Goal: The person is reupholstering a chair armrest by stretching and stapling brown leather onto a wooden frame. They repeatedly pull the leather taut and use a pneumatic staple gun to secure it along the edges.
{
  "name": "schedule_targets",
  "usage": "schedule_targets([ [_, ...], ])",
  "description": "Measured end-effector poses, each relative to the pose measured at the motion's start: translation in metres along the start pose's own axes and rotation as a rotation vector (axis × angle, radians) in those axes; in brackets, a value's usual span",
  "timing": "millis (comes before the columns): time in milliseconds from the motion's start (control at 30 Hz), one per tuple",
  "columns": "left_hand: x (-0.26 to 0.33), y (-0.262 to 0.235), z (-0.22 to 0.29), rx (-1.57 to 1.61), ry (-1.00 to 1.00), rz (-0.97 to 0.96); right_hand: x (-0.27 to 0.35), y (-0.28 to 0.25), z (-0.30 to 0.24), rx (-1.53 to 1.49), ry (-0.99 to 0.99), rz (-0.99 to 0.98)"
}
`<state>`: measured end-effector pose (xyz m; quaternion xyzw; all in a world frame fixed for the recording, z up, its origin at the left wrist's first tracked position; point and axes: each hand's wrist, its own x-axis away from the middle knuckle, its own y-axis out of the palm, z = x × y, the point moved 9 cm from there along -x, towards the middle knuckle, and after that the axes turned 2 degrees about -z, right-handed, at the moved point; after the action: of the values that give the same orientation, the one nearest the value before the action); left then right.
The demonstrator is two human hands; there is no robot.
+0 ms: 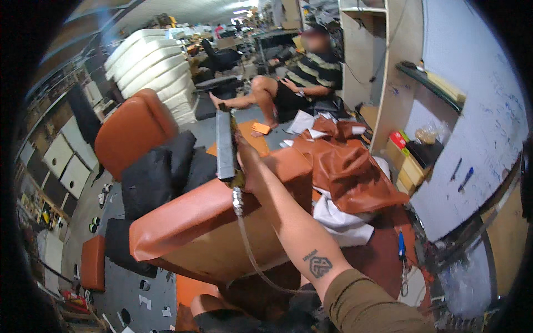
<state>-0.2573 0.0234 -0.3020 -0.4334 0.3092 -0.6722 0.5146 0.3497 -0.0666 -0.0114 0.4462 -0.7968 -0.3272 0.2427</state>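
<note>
My right hand (244, 161) is closed around a pneumatic staple gun (225, 145), raised over the work. A long grey metal part of the gun faces me and hides most of my fingers. From its lower end a clear air hose (249, 250) hangs from a metal fitting and curves down towards my lap. Just beneath is a cushion panel (183, 222) covered in brown leather, tilted on its side, with a bare tan face towards me. Whether the gun touches it I cannot tell. My left hand is not in view.
Brown leather sheets (350, 166) with white backing lie heaped at the right. Black foam pieces (150, 172) and an upholstered brown cushion (133, 130) stand left, before stacked white foam (150, 66). Another person (311, 72) sits on the floor beyond. Scissors (405, 283) lie lower right.
</note>
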Motion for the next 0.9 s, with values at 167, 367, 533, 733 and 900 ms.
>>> schedule_targets([
  [167, -0.009, -0.005, 0.008, 0.107, 0.004, 0.028, -0.010, -0.008, 0.012, -0.018, 0.097, 0.078],
  [367, -0.015, -0.021, 0.024, 0.325, 0.005, 0.125, -0.014, -0.002, 0.009, -0.047, 0.059, 0.056],
  [533, -0.023, -0.061, 0.033, 0.671, 0.099, 0.253, -0.020, -0.009, 0.014, -0.004, 0.034, 0.112],
  [733, 0.006, -0.127, 0.144, 1.320, 0.564, 0.096, -0.030, -0.011, 0.015, 0.046, 0.015, 0.048],
  [900, 0.081, -0.127, 0.349, 1.641, 0.698, -0.250, -0.033, -0.008, 0.007, -0.020, -0.104, 0.016],
])
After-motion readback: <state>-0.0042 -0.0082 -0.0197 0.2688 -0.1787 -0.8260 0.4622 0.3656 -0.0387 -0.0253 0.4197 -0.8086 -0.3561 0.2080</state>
